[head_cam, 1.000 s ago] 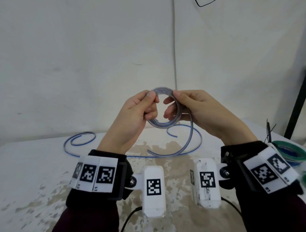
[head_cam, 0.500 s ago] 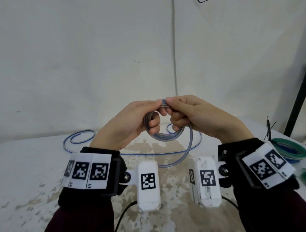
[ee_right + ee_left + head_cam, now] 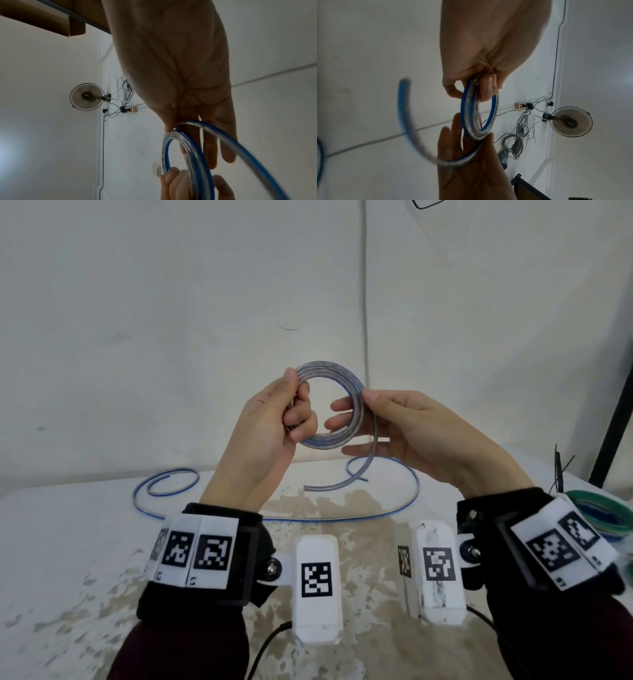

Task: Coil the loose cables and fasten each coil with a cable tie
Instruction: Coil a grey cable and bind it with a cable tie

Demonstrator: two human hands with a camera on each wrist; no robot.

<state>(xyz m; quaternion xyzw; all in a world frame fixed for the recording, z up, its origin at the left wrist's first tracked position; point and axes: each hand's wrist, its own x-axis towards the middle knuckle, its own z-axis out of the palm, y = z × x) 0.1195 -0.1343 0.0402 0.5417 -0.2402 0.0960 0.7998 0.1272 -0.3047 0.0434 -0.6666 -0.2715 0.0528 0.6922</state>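
Holding a small coil of clear-and-blue cable [image 3: 329, 409] up in the middle of the head view, the person has both hands raised above a stained white table [image 3: 85, 559]. Their left hand [image 3: 267, 433] pinches the left side of the coil, thumb pressed along the top and the other fingers curled through the ring. From the left wrist view the same clamp shows near the upper middle, fingertips [image 3: 486, 88] wrapped round the stacked turns of the coil [image 3: 477, 115]. Their right hand [image 3: 411, 433] meets the right side of the coil: the thumb lies on the outer edge, while the other fingers reach out fairly straight behind and below it. A loose tail [image 3: 356, 474] runs down from under that thumb and curves to a free end in the lower middle of the frame, just above the table. In the right wrist view the coil [image 3: 188, 155] fills the lower middle, blurred, with the left hand's fingertips [image 3: 173, 177] at the bottom edge. A second, uncoiled cable [image 3: 164, 491] sprawls across the table behind the hands, curling at the left. At the far right edge sits a green-and-blue coil [image 3: 603, 511] beside some thin black cable ties [image 3: 560, 467].
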